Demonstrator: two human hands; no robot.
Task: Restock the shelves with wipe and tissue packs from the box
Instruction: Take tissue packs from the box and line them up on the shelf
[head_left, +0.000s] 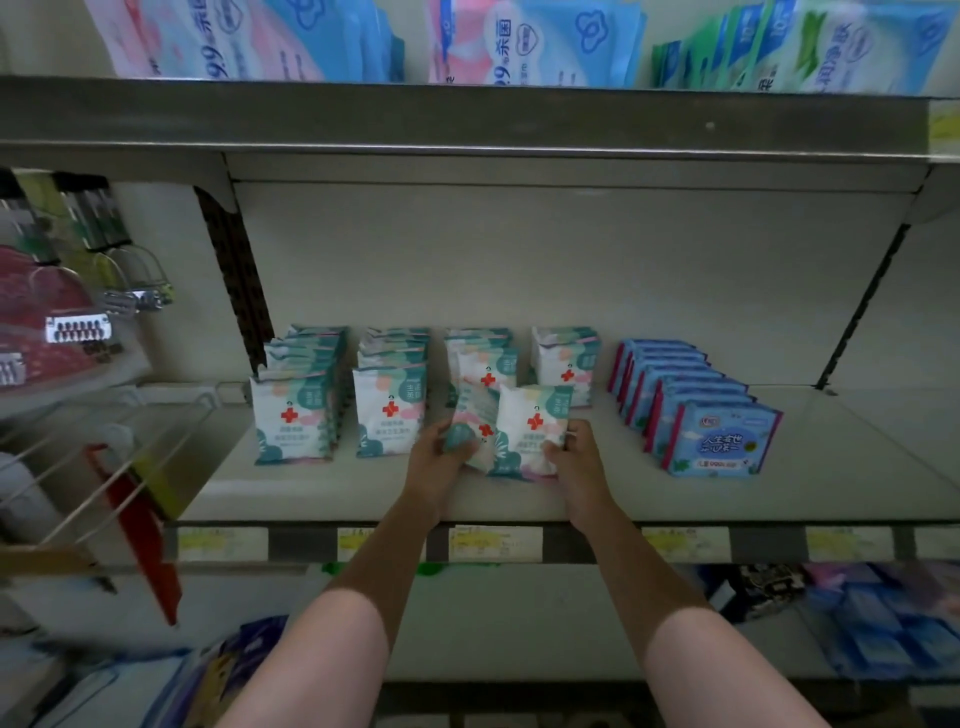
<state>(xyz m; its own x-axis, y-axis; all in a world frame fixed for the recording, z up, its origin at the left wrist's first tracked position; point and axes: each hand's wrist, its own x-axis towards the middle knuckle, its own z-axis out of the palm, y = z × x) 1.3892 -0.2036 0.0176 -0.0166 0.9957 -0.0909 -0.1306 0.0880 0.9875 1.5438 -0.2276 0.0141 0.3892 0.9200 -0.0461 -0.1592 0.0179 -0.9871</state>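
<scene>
The shelf (519, 499) carries four rows of red-cross packs, and the step seems to be fronting the third and fourth rows: stand both packs upright and square with the rows just behind the fingers. The left hand (441, 457) curls round a tilted pack (475, 426); the right hand (576, 457) pinches an upright pack (530, 426) by its edge, both forearms reaching straight in.

Blurred price labels (496, 543) unreadable; top-shelf packs (530, 41) cropped.
</scene>
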